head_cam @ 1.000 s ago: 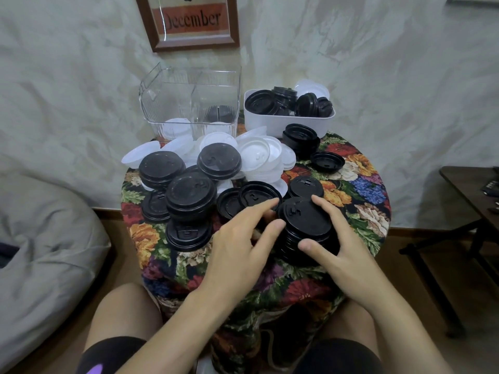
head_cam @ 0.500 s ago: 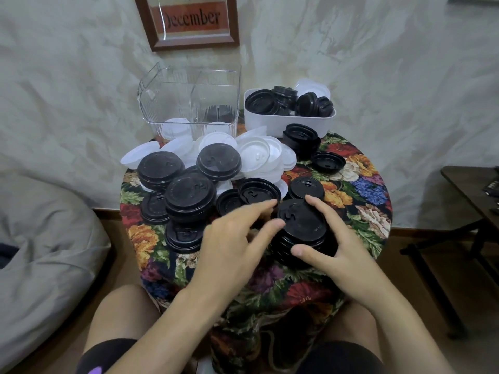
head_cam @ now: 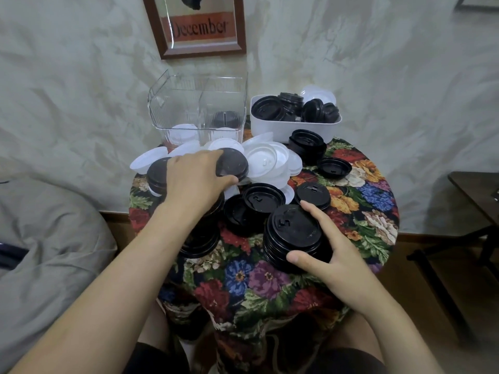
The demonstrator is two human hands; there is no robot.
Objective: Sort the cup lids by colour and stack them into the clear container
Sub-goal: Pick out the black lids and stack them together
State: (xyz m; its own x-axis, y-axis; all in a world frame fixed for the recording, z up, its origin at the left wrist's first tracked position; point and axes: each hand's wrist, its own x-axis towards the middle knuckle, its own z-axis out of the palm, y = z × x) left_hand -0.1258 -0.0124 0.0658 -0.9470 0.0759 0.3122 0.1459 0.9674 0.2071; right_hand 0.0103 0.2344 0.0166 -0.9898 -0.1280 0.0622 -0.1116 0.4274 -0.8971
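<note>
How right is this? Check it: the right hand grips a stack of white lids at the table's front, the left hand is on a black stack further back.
Wrong colour: the front stack in the right hand is black, not white, per the head view. The left hand is indeed on a black stack further back.

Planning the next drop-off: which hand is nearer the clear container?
Left. The left hand grips a black lid just before the clear container; the right hand holds a lid stack nearer the person.
</note>
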